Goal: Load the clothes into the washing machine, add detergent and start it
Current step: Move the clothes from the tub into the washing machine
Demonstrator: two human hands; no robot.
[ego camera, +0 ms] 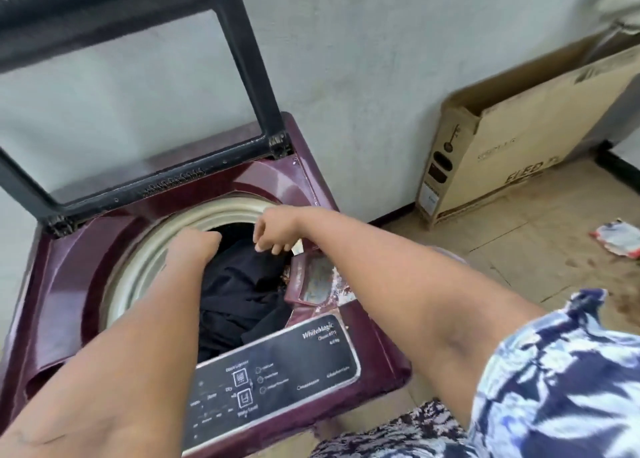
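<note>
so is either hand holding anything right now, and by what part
Left hand reaches down into the drum onto the black clothes; its fingers are hidden, so a grip cannot be told. Right hand hangs loosely curled, holding nothing.

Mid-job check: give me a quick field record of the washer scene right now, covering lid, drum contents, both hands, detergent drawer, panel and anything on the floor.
lid: raised, propped open behind the tub
drum: dark clothes inside, piled up toward the rim
left hand: reaching into the drum, fingers hidden among the clothes, grip cannot be told
right hand: over the drum's right edge, fingers hanging loosely, holding nothing
detergent drawer: at the right of the drum; open or shut unclear
control panel: no lit indicators visible
floor: cardboard box against the wall; crumpled packet lying nearby
</note>
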